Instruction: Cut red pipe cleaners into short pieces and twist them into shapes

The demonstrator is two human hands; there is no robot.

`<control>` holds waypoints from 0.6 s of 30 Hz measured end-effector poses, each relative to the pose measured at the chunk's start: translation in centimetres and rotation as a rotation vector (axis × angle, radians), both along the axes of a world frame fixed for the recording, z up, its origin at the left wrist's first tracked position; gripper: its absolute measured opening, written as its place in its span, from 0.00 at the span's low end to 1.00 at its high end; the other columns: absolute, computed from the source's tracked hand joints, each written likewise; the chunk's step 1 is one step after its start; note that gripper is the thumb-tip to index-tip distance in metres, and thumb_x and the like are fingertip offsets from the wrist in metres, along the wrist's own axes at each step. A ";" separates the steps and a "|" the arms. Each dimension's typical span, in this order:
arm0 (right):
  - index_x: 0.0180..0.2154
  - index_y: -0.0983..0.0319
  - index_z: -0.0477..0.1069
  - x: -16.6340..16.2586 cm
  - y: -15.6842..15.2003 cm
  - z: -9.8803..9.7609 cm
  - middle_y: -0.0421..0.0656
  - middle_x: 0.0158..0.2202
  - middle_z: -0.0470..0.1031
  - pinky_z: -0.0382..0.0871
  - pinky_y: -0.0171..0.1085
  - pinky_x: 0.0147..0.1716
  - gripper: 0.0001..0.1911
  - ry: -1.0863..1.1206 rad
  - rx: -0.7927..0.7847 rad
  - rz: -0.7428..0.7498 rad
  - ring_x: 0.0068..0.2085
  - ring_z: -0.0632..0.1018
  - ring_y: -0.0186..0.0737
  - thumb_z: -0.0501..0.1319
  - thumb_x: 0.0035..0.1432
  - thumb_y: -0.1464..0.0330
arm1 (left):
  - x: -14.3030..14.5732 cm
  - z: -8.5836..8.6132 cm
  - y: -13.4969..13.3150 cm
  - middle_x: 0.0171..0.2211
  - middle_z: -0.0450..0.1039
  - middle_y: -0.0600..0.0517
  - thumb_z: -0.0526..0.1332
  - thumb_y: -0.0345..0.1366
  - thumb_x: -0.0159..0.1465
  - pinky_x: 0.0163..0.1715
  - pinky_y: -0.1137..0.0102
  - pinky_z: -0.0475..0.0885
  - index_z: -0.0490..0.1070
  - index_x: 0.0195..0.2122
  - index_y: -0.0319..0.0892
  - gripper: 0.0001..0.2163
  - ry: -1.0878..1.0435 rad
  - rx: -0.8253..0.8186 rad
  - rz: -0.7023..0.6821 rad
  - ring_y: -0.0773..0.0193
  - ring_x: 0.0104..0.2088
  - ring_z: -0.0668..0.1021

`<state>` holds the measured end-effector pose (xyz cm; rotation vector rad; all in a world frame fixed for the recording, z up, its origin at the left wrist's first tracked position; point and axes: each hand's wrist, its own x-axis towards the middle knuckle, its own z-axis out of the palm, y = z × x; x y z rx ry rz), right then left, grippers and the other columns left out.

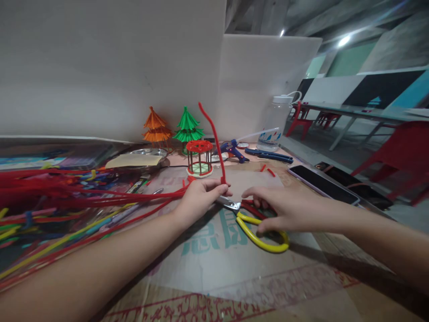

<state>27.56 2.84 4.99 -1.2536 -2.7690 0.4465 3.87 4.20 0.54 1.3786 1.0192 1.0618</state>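
Note:
My left hand pinches a red pipe cleaner, whose free length stands up from the fingertips with a slight bend at the top. The blades of the scissors, which have one yellow and one red handle, reach in beside the left fingertips and are partly hidden there. My right hand is on the scissors, its thumb in the yellow loop and its fingers around the red handle. Just beyond the left hand stands a small round frame with a red top ring, dark posts and a pale base.
Pipe cleaners in several colours pile up at left. Behind stand an orange and a green tiered-roof model, a blue glue gun, dark blue pliers and a clear bottle. A phone lies at right.

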 end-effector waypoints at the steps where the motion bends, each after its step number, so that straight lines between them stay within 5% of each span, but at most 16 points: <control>1: 0.53 0.56 0.70 -0.2 -0.5 -0.1 0.45 0.42 0.79 0.68 0.36 0.28 0.27 -0.027 0.031 0.020 0.35 0.79 0.44 0.70 0.51 0.59 | 0.0 0.0 0.0 0.35 0.83 0.45 0.66 0.40 0.60 0.35 0.69 0.74 0.79 0.33 0.37 0.10 -0.003 0.004 0.000 0.61 0.32 0.81; 5: 0.53 0.54 0.73 -1.2 -1.3 -0.5 0.45 0.43 0.78 0.65 0.35 0.26 0.24 -0.128 0.120 0.015 0.31 0.79 0.41 0.66 0.54 0.71 | 0.0 0.0 -0.1 0.34 0.82 0.46 0.67 0.40 0.59 0.39 0.68 0.75 0.79 0.33 0.37 0.10 0.008 0.054 -0.013 0.61 0.33 0.81; 9: 0.60 0.54 0.67 -0.8 0.1 -0.9 0.48 0.49 0.77 0.66 0.35 0.30 0.28 -0.129 0.087 -0.052 0.37 0.80 0.42 0.58 0.57 0.72 | 0.1 -0.2 -0.3 0.32 0.81 0.47 0.68 0.42 0.58 0.40 0.64 0.77 0.79 0.32 0.36 0.12 -0.042 0.037 -0.085 0.59 0.33 0.82; 13: 0.53 0.57 0.70 1.6 3.2 -0.6 0.47 0.47 0.78 0.68 0.38 0.37 0.20 -0.071 0.022 -0.097 0.43 0.78 0.47 0.59 0.60 0.61 | 0.1 -0.4 -0.4 0.33 0.81 0.47 0.67 0.42 0.59 0.37 0.65 0.78 0.78 0.33 0.37 0.11 -0.015 0.042 -0.098 0.61 0.31 0.82; 18: 0.50 0.61 0.67 4.8 6.0 1.0 0.48 0.42 0.76 0.68 0.42 0.38 0.30 0.001 -0.053 -0.122 0.41 0.77 0.50 0.62 0.54 0.48 | -0.1 -0.3 0.0 0.36 0.83 0.44 0.65 0.39 0.62 0.41 0.66 0.77 0.79 0.33 0.36 0.10 0.060 0.078 -0.043 0.60 0.35 0.82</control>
